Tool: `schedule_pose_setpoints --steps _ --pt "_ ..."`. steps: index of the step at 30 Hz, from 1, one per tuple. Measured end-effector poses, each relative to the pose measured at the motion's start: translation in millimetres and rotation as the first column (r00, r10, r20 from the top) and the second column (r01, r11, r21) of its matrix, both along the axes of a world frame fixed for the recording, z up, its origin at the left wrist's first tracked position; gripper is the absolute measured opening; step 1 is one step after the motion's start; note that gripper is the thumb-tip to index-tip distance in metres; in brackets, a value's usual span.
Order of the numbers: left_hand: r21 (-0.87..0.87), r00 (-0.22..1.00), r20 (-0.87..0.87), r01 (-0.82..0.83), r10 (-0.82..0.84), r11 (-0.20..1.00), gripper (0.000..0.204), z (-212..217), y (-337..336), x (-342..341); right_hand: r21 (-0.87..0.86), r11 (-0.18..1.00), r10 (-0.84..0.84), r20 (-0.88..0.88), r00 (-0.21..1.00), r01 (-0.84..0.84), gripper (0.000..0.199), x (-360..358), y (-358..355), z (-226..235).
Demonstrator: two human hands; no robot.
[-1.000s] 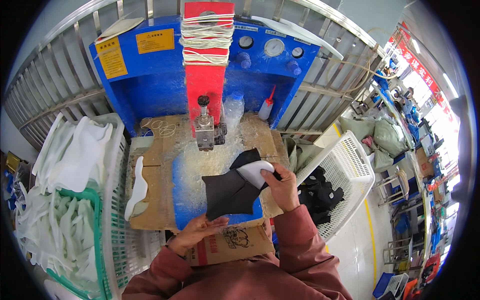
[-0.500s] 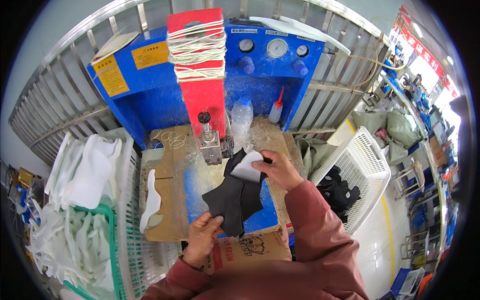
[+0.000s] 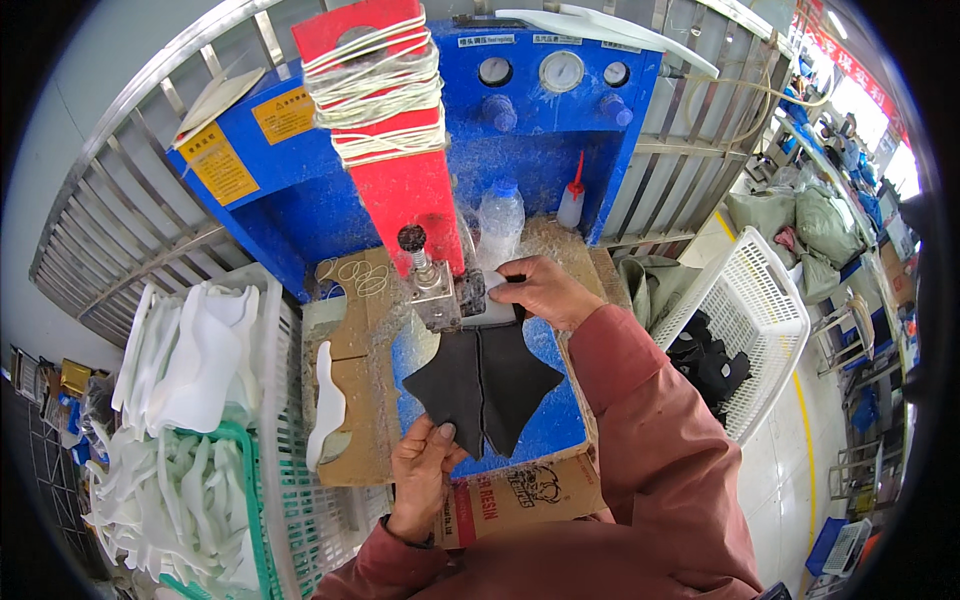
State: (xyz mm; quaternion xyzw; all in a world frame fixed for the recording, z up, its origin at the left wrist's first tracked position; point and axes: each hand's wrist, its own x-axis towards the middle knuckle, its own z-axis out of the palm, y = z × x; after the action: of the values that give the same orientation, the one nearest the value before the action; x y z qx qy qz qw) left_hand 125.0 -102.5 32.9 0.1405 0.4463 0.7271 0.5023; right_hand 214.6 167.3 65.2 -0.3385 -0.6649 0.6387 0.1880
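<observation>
A flat black material piece (image 3: 515, 385) with a seam down its middle lies over the blue work plate (image 3: 560, 425), its upper end under the metal machine head (image 3: 436, 300). My left hand (image 3: 424, 475) pinches the black piece's lower left edge between thumb and fingers. At the upper right, my right hand (image 3: 552, 291) grips the white panel (image 3: 492, 281) laid on the black piece, close beside the head. Part of that panel is hidden behind the head and my fingers. The head hangs from a red arm (image 3: 405, 200) wound with pale cord.
White cut pieces (image 3: 195, 360) fill a crate (image 3: 285, 400) at left; one loose white piece (image 3: 327, 405) lies on the cardboard. A bottle (image 3: 500, 222) and a red-tipped squeeze bottle (image 3: 571, 205) stand behind. At right, a white basket (image 3: 770, 330) holds black pieces (image 3: 708, 360).
Both hands have brought the black piece under the machine head and turned it straighter, its seam now nearly upright in view. The white panel has gone partly behind the head.
</observation>
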Motion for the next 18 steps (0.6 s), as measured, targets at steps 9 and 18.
schedule_pose_setpoints --steps 9,18 --pt "-0.017 0.999 -0.039 0.01 -0.011 1.0 0.014 -2 10 -6 0.064 0.998 -0.027 0.024 0.999 0.025 0.036 8 1 25" --pt "0.046 0.991 -0.045 0.125 -0.123 0.991 0.022 -3 20 -7 0.107 0.994 -0.027 0.022 0.999 0.025 0.022 22 15 18"
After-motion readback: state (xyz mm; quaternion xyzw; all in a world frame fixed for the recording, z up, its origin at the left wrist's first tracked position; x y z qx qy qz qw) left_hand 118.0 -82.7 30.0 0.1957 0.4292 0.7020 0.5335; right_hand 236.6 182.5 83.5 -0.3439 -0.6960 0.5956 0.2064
